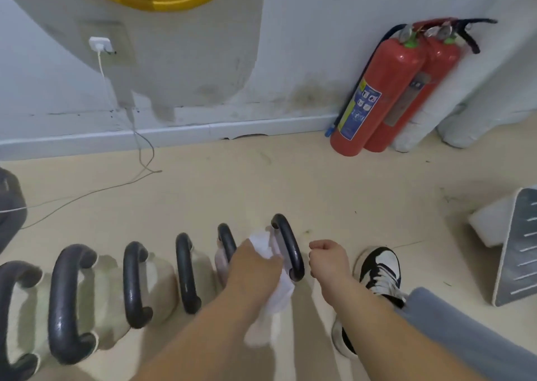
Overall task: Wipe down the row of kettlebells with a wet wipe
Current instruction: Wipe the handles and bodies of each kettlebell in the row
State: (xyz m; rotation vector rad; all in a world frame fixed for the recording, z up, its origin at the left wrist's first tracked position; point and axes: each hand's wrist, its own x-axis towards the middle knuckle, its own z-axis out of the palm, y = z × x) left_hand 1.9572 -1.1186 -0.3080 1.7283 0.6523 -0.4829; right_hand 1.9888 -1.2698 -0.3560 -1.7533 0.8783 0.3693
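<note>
Several pale kettlebells with dark handles stand in a row (132,284) across the lower left of the floor. The rightmost kettlebell's handle (287,245) rises beside my hands. My left hand (255,264) is shut on a white wet wipe (266,242) and presses it against that kettlebell just left of the handle. My right hand (328,257) hovers just right of the handle, fingers curled in a loose fist with nothing in it. The rightmost kettlebell's body is mostly hidden by my left hand and the wipe.
Two red fire extinguishers (386,90) lean against the wall at the back right. A white cable (139,148) runs from a wall socket across the floor. My black-and-white shoe (377,270) stands right of the row. A grey slanted panel (517,247) lies at the far right.
</note>
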